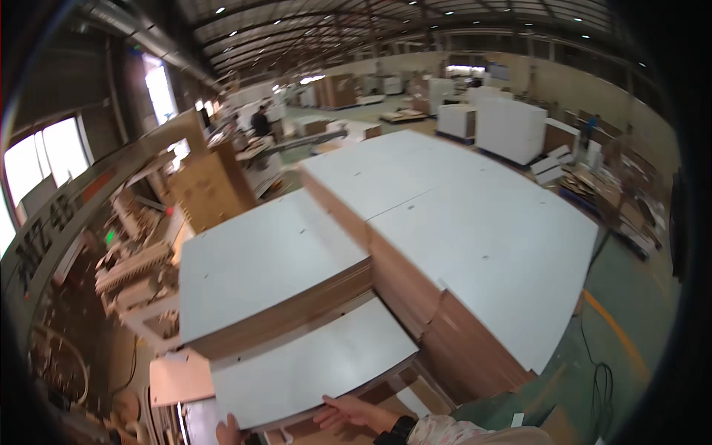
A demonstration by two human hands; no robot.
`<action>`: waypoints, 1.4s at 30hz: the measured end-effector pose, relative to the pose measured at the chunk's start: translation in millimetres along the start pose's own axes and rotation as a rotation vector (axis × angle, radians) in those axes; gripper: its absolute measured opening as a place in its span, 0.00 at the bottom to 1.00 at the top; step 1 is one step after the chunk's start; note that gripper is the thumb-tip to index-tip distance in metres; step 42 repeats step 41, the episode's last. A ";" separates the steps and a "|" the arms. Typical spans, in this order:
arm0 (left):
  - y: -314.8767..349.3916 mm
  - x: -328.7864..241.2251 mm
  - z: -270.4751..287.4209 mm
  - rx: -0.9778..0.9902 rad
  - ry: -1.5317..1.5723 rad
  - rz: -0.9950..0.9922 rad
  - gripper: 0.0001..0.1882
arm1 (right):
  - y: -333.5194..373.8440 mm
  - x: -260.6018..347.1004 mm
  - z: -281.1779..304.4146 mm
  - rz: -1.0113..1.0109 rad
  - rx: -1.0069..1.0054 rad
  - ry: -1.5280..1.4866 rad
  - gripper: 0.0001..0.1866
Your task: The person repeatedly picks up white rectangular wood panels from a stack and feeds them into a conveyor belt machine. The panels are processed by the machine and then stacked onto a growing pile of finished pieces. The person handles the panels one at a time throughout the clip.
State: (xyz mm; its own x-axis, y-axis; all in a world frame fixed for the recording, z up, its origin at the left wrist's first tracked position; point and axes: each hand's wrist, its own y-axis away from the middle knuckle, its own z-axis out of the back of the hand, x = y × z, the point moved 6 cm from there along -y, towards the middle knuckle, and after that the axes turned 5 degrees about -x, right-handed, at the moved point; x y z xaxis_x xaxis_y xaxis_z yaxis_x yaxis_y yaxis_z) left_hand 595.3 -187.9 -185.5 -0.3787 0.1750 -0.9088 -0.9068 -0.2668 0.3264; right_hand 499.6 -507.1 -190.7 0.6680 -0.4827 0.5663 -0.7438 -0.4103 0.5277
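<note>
A pale white panel [311,363] with a thin dark edge and small dark holes lies in front of me, tilted a little in the view. My left hand [228,430], partly cut off by the lower edge, has its fingers at the panel's near left corner. Along the near edge, my right hand [360,414] has its thumb at the rim and its fingers just below it, pointing left. Brown material and a white strip show under the panel near that hand. Beyond it stands a stack of white-topped boards [274,259] with brown edges.
A larger stack of white-topped boards [482,245] stands to the right and beyond. Machinery [141,259] and a bare brown board [180,378] are at left. A cable [604,386] lies on the green floor at right. Other people [259,121] are far off.
</note>
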 end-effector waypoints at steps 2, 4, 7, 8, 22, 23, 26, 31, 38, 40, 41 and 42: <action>15.5 -24.9 -20.7 0.046 -0.003 0.078 0.32 | 15.6 9.8 14.7 0.020 -0.140 0.187 0.28; 36.8 -33.8 -16.7 0.027 -0.004 0.182 0.40 | 18.0 14.2 24.0 0.053 -0.185 0.174 0.29; 35.5 -32.7 8.9 -0.033 0.027 0.222 0.40 | 6.5 11.2 5.0 0.086 -0.093 0.172 0.28; 29.3 -26.3 21.4 -0.047 0.049 0.176 0.38 | -2.8 7.4 -10.0 0.065 -0.014 0.193 0.28; 348.5 252.4 179.7 -0.518 0.914 0.365 0.22 | 9.0 -231.2 -342.0 -0.314 0.741 0.460 0.18; 410.1 259.3 195.7 -0.644 0.993 0.342 0.20 | 22.4 -266.2 -362.6 -0.423 0.783 0.474 0.19; 572.0 284.4 228.2 -1.081 1.188 0.251 0.15 | 85.3 -387.7 -420.8 -0.537 1.037 0.507 0.25; 735.8 304.6 302.0 -2.124 0.630 -0.103 0.10 | 180.8 -582.9 -486.2 -0.418 1.132 0.824 0.26; 712.0 322.9 416.0 -1.850 0.557 0.617 0.29 | 217.5 -707.5 -537.4 0.213 1.104 1.099 0.33; 712.4 349.1 420.1 -1.926 0.642 0.676 0.33 | 247.7 -713.7 -533.4 0.340 1.078 1.150 0.35; 719.0 361.3 417.0 -1.944 0.667 0.702 0.33 | 258.7 -713.0 -531.8 0.133 1.097 1.043 0.36; 719.0 361.3 417.0 -1.944 0.667 0.702 0.33 | 258.7 -713.0 -531.8 0.133 1.097 1.043 0.36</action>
